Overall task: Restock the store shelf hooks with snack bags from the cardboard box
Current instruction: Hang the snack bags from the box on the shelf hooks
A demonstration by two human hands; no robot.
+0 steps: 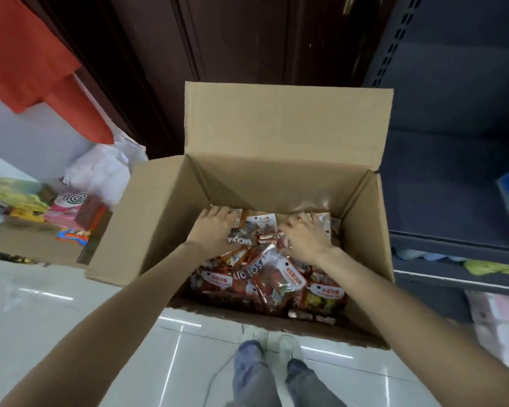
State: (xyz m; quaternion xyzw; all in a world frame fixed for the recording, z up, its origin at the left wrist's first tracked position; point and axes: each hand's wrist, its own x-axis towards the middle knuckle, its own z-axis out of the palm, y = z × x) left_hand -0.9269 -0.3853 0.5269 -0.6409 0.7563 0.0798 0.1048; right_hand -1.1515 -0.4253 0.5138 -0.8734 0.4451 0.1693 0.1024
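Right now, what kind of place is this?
Probably a small shop: dark metal shelving on the right, an open cardboard box full of snack bags, and colourful packaged goods on the left.

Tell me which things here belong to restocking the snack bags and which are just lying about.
Job:
open brown cardboard box
red glossy snack bags inside it
left hand and right hand, both on the bags

Lying about:
smaller cardboard box of colourful packets
crumpled white plastic bag
dark metal shelving

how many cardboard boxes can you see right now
2: the big open cardboard box of snack bags in front, both hands inside, and a smaller box on the floor at left. Others may be hidden.
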